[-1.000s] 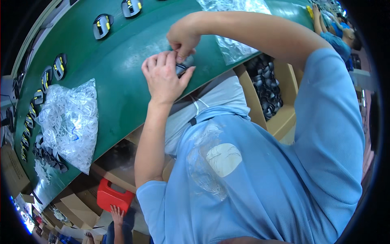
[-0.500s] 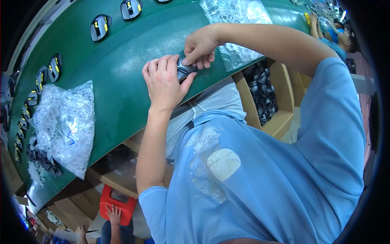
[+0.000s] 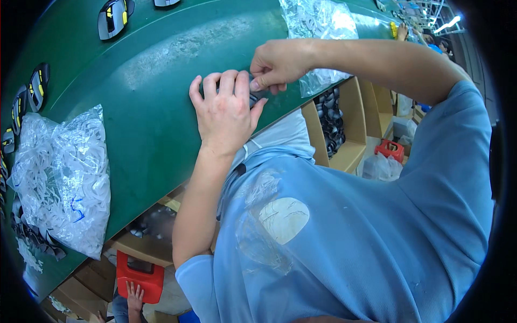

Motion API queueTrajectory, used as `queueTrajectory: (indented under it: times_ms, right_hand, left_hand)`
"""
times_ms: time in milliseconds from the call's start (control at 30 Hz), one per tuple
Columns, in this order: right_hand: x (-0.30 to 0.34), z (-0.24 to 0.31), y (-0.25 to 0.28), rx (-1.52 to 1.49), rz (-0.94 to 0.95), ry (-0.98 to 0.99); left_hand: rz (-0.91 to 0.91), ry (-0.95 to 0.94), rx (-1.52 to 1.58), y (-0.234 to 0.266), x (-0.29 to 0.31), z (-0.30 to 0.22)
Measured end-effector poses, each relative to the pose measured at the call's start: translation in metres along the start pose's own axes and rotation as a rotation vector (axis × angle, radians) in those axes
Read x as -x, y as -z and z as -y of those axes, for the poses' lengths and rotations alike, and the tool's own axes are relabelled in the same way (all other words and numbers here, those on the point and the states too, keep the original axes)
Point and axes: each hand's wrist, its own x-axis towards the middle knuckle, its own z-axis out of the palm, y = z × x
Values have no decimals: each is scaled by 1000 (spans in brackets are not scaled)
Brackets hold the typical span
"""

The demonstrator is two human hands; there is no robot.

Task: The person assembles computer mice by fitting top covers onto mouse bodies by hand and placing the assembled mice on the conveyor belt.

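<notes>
A dark grey computer mouse (image 3: 254,99) lies on the green work surface (image 3: 156,118), mostly covered by my hands. My left hand (image 3: 225,116) is cupped over it from above, fingers bent across its far side and thumb at the near side. At the mouse's right end, my right hand (image 3: 281,65) is closed, with thumb and curled fingers pressed together against the edge. Whatever that pinch holds is hidden. More grey and black mice with yellow parts, such as one mouse (image 3: 113,19), stand in a curved row at the far left.
A clear bag (image 3: 70,183) of white plastic pieces lies left, beside loose dark parts (image 3: 35,234). Another clear bag (image 3: 318,24) lies beyond my right forearm. Below the edge, a carton (image 3: 353,121) holds dark parts (image 3: 329,121). Another person's hand (image 3: 134,295) touches a red stool (image 3: 141,277).
The view has shifted, so the mice and left bag sit farther left. My left hand still covers the mouse; my right hand has drawn slightly right, its fingers curled more tightly.
</notes>
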Motion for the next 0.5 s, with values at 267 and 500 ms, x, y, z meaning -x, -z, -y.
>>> queueTrajectory:
  times_ms: [267,500]
  right_hand:
    - [-4,-12,-20,-127,-166,216]
    - [31,-52,-139,-955,-403,388]
  left_hand:
    - [-58,-28,34,7,1,8]
    - [-246,59,-111,88,-32,51]
